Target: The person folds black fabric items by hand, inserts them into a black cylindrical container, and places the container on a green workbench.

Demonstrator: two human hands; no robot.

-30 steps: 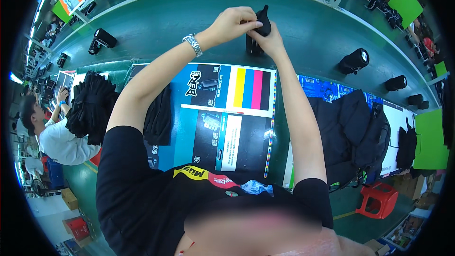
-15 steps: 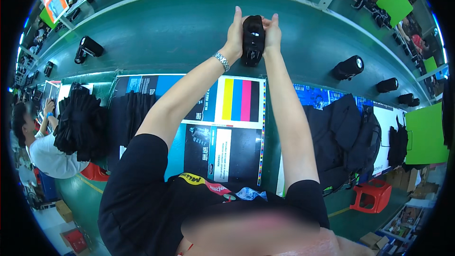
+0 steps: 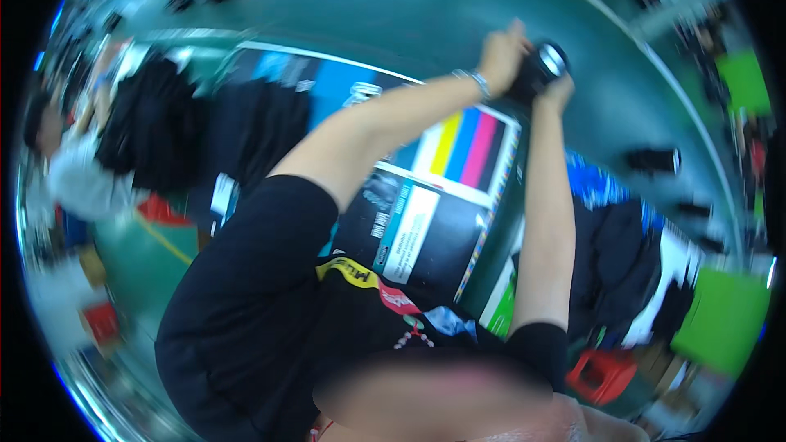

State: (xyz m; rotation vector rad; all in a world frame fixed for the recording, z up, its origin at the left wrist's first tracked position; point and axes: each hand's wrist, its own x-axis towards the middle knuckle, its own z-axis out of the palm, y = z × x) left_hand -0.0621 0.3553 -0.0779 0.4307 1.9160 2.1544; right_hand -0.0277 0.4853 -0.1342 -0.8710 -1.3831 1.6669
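**Fingers on two sides of a smooth black cylinder with a bright round end [image 3: 536,74]**

Head view, my only feed: the bare right hand [image 3: 557,93] is curled around the near right side of the cylinder, and I read that as a firm grip. On the other side, the bare left hand [image 3: 501,64], below a silver metal wristband [image 3: 474,82], has one finger pointing up past the body – blur hides whether the rest close on it or merely lie alongside, so I can't tell.

The cylinder sits between the hands, over the glossy dark-green flat surface [image 3: 393,4], just beyond the flat printed sheet with yellow, blue and pink stripes [image 3: 454,155]; I can't make out whether it rests there or is held clear. Another black cylinder lying on its side [image 3: 651,160] is well apart to the right.

My judgement is that the step in hand is two-handed handling of this one piece – turning or steadying it. The next move, I think, calls for matched pressure from both hands and no slip on that smooth-looking wall.
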